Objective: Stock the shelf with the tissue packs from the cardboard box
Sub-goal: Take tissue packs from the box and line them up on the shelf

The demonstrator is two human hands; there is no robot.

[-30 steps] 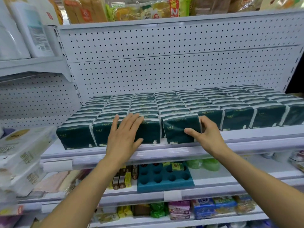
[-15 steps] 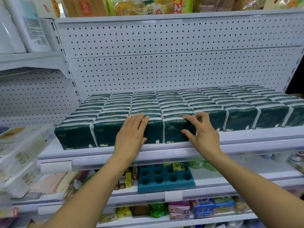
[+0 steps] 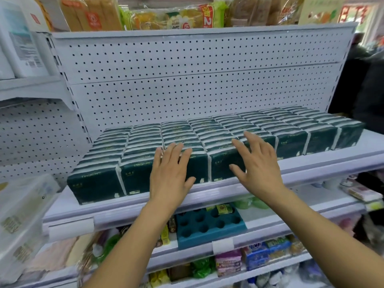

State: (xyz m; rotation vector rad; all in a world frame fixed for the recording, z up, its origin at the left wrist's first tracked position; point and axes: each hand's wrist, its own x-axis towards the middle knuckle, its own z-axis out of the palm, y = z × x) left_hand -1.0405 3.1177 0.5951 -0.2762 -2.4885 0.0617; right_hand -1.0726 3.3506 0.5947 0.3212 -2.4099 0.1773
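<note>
Left hand [image 3: 171, 171] lies flat, fingers straight, on front tissue packs [image 3: 164, 169]; right hand [image 3: 256, 163], fingers spread, hovers beside, squaring the shelf [image 3: 207, 192] row.

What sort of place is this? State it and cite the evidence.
Most likely a shop aisle: pegboard shelving, identical tissue packs faced up in rows, and price-label strips on shelf edges above snack goods.

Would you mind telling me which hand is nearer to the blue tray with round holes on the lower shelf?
Left. The left hand rests on the front tissue packs, almost directly above the blue tray; the right hand hovers farther right and slightly higher.
</note>
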